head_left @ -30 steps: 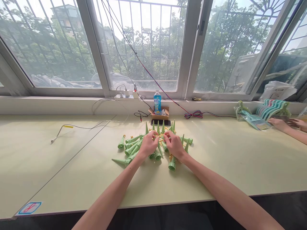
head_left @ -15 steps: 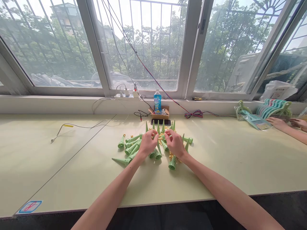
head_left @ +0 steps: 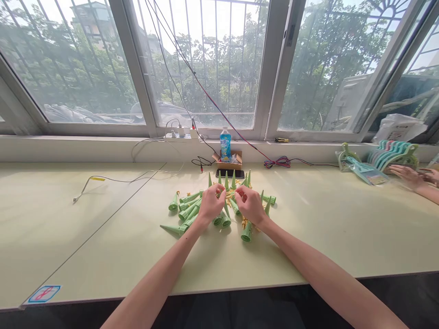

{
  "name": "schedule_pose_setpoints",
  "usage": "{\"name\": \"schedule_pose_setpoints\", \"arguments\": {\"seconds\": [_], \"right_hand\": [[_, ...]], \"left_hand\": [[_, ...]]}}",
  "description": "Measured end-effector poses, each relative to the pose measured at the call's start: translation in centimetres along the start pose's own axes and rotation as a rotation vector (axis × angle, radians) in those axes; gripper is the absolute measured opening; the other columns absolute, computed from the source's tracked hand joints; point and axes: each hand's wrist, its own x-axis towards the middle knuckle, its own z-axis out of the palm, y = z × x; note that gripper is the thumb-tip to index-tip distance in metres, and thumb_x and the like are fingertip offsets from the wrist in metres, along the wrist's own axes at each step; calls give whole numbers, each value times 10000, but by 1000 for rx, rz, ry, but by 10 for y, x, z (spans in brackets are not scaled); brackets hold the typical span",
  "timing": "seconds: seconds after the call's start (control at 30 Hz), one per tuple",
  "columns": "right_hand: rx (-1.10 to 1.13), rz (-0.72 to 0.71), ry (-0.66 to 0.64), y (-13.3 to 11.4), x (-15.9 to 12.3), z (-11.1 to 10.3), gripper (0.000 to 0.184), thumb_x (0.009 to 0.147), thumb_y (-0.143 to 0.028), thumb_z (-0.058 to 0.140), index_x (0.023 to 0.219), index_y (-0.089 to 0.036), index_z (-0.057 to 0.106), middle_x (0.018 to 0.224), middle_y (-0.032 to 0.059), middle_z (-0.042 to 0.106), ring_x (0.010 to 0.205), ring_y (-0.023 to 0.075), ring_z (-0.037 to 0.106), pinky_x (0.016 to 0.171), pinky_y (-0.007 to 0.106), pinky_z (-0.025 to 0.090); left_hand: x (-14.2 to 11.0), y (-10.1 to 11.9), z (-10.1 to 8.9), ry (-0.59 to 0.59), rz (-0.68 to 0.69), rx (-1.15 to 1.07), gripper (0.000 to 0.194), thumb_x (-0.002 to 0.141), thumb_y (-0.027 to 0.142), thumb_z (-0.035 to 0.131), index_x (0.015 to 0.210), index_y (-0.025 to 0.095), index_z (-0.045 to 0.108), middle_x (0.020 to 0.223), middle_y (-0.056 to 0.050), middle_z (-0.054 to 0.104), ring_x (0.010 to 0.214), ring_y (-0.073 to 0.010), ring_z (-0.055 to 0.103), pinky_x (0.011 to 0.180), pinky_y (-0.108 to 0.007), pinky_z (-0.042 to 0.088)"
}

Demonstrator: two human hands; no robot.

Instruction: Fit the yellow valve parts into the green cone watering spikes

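Observation:
Many green plastic watering spikes [head_left: 188, 211], hollow cones with a wide open end, are spread over the table around both hands. Some stand point up at the back; others lie on their sides. Small yellow plastic pieces [head_left: 244, 223] lie among them. Over the middle of the pile, my left hand [head_left: 211, 204] has its thumb and fingertips pinched together. Facing it, a small gap away, my right hand [head_left: 250, 205] is pinched the same way. Whatever either hand holds is too small or hidden to make out. A single spike [head_left: 246, 233] lies below my right wrist.
Behind the pile are a dark phone [head_left: 229, 174], a small cardboard box [head_left: 229, 166] and a blue bottle [head_left: 225, 145]. Cables [head_left: 279, 162] run along the sill. At far right, another person's hands [head_left: 409, 177] touch green hangers [head_left: 393, 155] beside bagged items [head_left: 366, 171].
My hands stay almost in the same place, both still pinched. The other person's hands at far right have shifted slightly to the right.

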Motion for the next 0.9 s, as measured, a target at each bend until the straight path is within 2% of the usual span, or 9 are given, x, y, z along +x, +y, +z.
{"name": "schedule_pose_setpoints", "arguments": {"seconds": [0.47, 0.67, 0.9], "right_hand": [[17, 2, -68, 2, -1, 3, 204, 913, -308, 478, 790, -190, 589, 724, 14, 638, 549, 126, 510, 535, 247, 382], [9, 12, -60, 3, -1, 2, 208, 920, -309, 476, 804, -189, 601, 715, 13, 652, 549, 130, 521, 546, 248, 388], [25, 25, -64, 5, 0, 2, 193, 913, -300, 488, 826, -192, 621, 762, 25, 688, 567, 140, 555, 554, 251, 402]], "left_hand": [[-1, 4, 0, -23, 23, -39, 219, 881, 336, 477, 824, 186, 626, 764, -14, 637, 510, -104, 512, 532, -251, 420], [-2, 6, -1, -53, 78, -34, 168, 835, 266, 509, 922, 190, 630, 917, -38, 637, 576, -101, 516, 581, -251, 455], [-6, 6, -1, -107, 135, 34, 281, 772, 280, 613, 1042, 203, 614, 963, -38, 567, 647, -115, 513, 674, -280, 480]]}}
